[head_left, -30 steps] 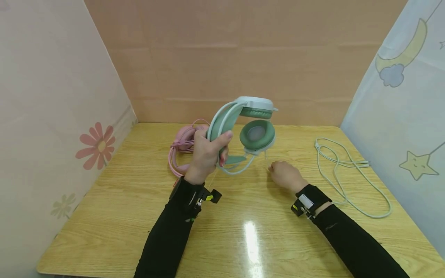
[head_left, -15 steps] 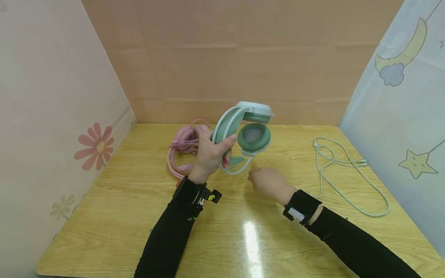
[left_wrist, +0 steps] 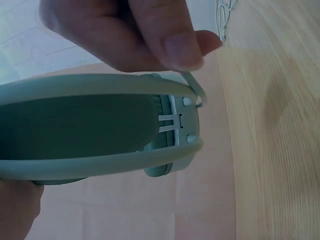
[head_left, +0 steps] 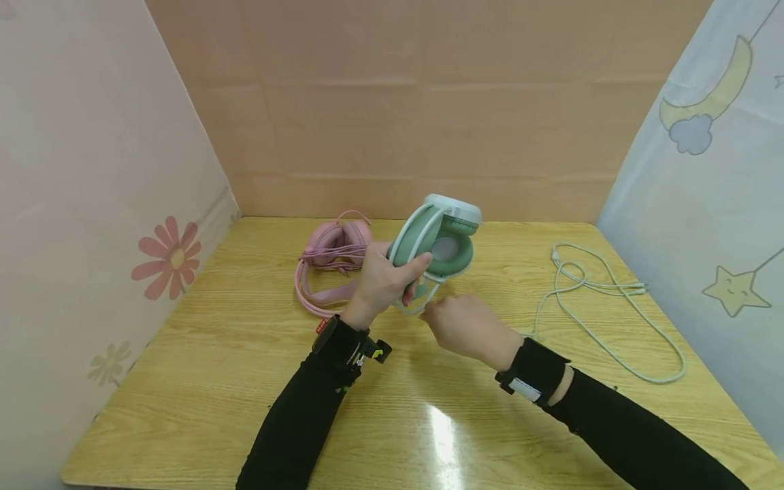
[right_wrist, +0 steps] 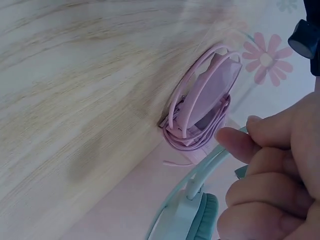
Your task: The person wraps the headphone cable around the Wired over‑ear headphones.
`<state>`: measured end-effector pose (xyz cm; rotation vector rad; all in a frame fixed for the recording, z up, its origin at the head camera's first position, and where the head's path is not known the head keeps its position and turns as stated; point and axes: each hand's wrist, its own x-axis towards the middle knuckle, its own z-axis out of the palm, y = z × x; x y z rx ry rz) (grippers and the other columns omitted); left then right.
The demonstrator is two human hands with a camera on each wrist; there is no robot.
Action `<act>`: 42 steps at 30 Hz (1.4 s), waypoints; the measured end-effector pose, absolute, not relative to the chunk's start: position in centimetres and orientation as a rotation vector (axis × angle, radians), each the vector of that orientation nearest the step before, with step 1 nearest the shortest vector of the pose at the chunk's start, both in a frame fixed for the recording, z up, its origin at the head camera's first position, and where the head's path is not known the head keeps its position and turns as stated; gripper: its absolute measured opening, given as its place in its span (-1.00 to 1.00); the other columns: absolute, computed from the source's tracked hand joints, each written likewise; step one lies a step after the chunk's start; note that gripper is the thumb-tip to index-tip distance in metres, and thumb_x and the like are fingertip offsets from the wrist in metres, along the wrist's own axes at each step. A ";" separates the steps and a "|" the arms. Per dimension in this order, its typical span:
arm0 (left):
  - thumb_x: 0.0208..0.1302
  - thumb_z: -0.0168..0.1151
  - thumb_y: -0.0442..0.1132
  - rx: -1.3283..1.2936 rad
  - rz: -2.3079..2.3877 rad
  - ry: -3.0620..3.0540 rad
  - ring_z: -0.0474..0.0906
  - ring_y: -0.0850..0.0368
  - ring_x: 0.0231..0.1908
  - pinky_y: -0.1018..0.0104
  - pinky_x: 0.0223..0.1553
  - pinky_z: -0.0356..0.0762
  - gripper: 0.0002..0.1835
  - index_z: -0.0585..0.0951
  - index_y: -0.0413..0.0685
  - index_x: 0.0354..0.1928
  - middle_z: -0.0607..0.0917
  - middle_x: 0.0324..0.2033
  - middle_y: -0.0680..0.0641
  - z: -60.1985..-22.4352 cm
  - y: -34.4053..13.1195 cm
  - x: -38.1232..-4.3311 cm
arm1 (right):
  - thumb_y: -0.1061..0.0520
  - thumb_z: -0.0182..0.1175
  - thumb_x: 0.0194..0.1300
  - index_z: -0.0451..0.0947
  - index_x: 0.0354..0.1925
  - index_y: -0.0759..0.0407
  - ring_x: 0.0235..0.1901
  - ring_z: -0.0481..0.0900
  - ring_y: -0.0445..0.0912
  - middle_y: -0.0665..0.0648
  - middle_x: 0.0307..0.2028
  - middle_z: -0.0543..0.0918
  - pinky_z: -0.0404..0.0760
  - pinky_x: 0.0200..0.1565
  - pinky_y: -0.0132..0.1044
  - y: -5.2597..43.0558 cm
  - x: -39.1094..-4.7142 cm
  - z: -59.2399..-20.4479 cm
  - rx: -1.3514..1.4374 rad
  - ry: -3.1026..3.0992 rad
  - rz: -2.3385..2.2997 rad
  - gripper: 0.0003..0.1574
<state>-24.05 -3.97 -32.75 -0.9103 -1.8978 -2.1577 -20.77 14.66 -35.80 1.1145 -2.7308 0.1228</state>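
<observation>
While left fingers (head_left: 409, 294) grip green headphones (head_left: 430, 235) | earcups (head_left: 462, 255) rightward | axis slanted

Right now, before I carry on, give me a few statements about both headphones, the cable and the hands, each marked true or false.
1. The left hand grips the green-and-white headphones. True.
2. Some pale green cable lies on the right of the wooden tabletop. True.
3. The right hand lies flat on the tabletop. False: its thumb and finger pinch the cable.
4. The pink headphones are held up. False: they lie on the tabletop.
</observation>
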 end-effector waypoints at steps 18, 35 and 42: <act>0.27 0.33 -0.21 -1.017 -2.107 -2.109 0.42 -0.02 -0.87 0.16 -0.79 0.41 -0.73 0.57 -0.26 -0.48 0.51 -0.81 -0.10 -33.3 -3.8 -23.1 | 0.24 0.23 0.39 0.53 -0.46 0.08 -0.66 0.22 -0.33 -0.15 -0.65 0.32 0.30 -0.54 -0.39 15.6 -20.6 -32.8 1.237 -2.781 0.724 -0.76; 0.30 0.29 -0.27 -1.071 -2.020 -2.242 0.42 0.07 -0.84 0.21 -0.77 0.43 -0.82 0.61 -0.27 -0.39 0.51 -0.80 -0.02 -34.9 -4.4 -23.6 | 0.15 0.14 0.47 0.57 -0.42 0.02 -0.70 0.15 -0.28 -0.17 -0.68 0.22 0.20 -0.56 -0.35 17.8 -19.2 -27.3 1.139 -2.742 1.191 -0.74; 0.29 0.26 -0.34 -1.128 -2.008 -2.255 0.42 0.09 -0.84 0.20 -0.77 0.43 -0.85 0.62 -0.29 -0.40 0.51 -0.80 0.00 -35.0 -3.9 -23.3 | 0.14 0.12 0.46 0.62 -0.40 0.05 -0.70 0.12 -0.27 -0.17 -0.69 0.22 0.20 -0.54 -0.35 17.9 -19.9 -26.6 1.129 -2.773 1.158 -0.74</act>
